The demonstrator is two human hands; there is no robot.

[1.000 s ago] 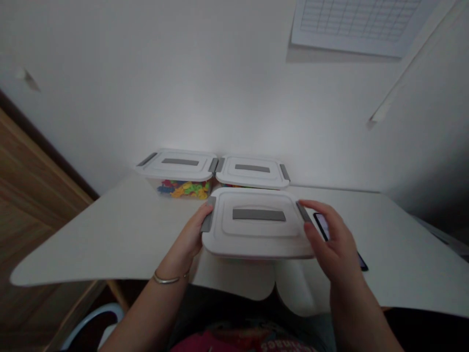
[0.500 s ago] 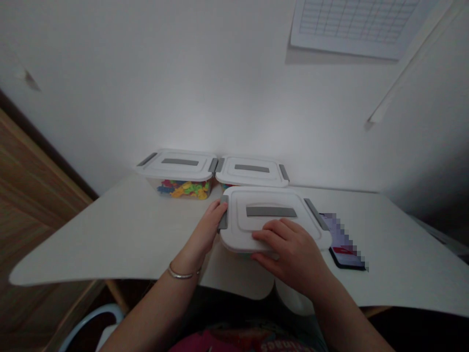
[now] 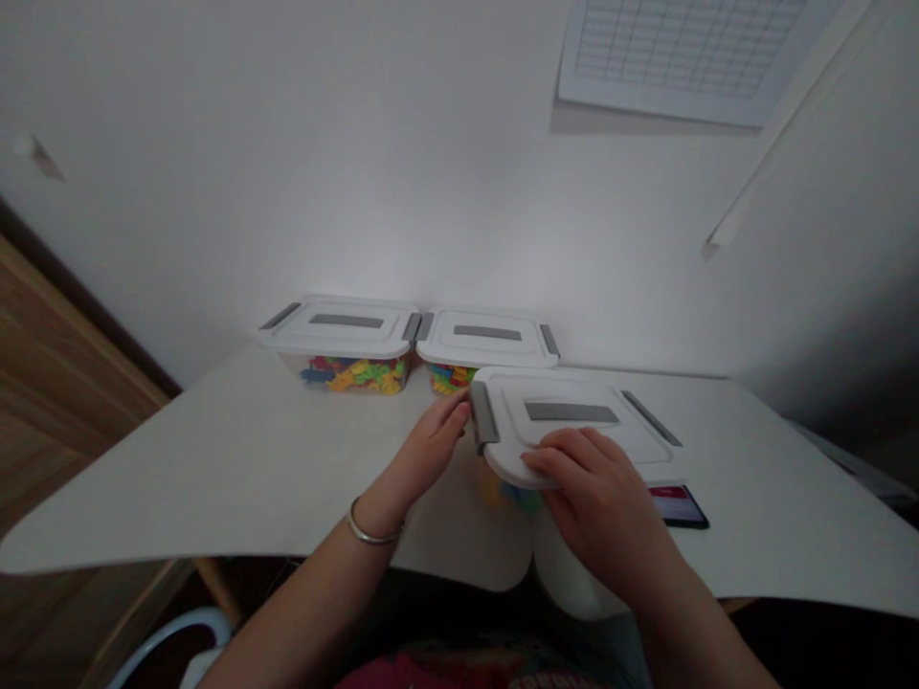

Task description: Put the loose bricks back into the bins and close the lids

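A clear plastic storage box with a white lid (image 3: 574, 383) and grey end clips is between my hands, slightly tilted. Blurred coloured pieces show through its front wall. My right hand (image 3: 599, 483) grips the front edge of the lid, fingers on top and thumb beneath. At the box's left end, my left hand (image 3: 435, 445) has its fingers against the side by the grey clip (image 3: 483, 413); some fingertips are hidden. A second lidded box (image 3: 488, 335) and a third lidded box (image 3: 341, 330) stand behind, holding colourful plastic pieces.
A phone (image 3: 685, 507) lies on the white table (image 3: 215, 478), partly covered by the near box. The wall (image 3: 359, 144) rises directly behind the back boxes, with a gridded paper sheet (image 3: 675, 57) on it. Wooden furniture (image 3: 64, 383) stands at left.
The near box has shifted right with both hands and turned slightly, now covering more of the phone. More of the middle back box shows. The view has moved slightly.
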